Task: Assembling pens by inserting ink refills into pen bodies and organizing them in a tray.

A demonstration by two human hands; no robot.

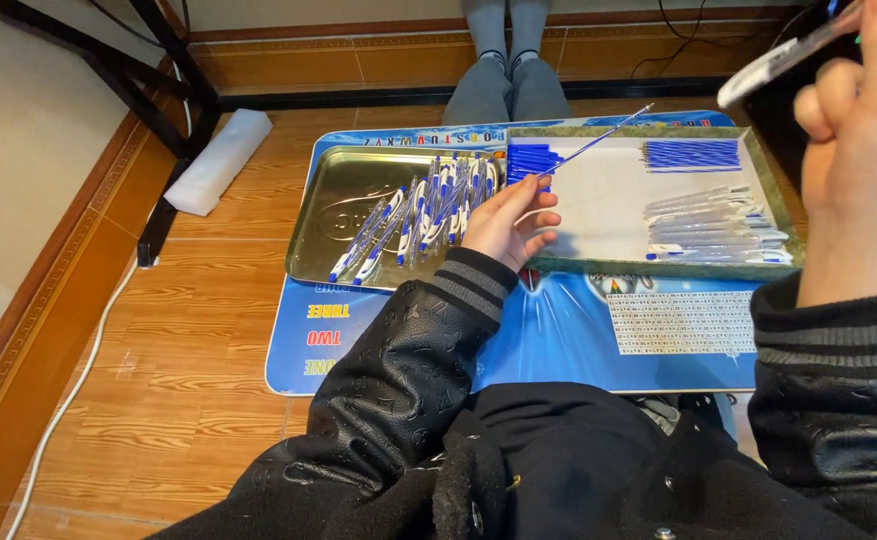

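The left hand [508, 222] pinches a thin blue pen refill [593, 146] between fingertips, its tip slanting up and away over the white tray [598, 200]. The right hand [858, 130], raised close to the camera, is closed around a white pen barrel [773, 62] (blurred, so details are unclear). In the white tray lie a stack of blue refills [691, 155], a bunch of blue caps [530, 160] and clear pen barrels [718, 228]. Beside it, a gold metal tray [338, 215] holds assembled blue-and-white pens [418, 215]. Both trays rest on a blue mat [558, 340] on the wooden floor [188, 350].
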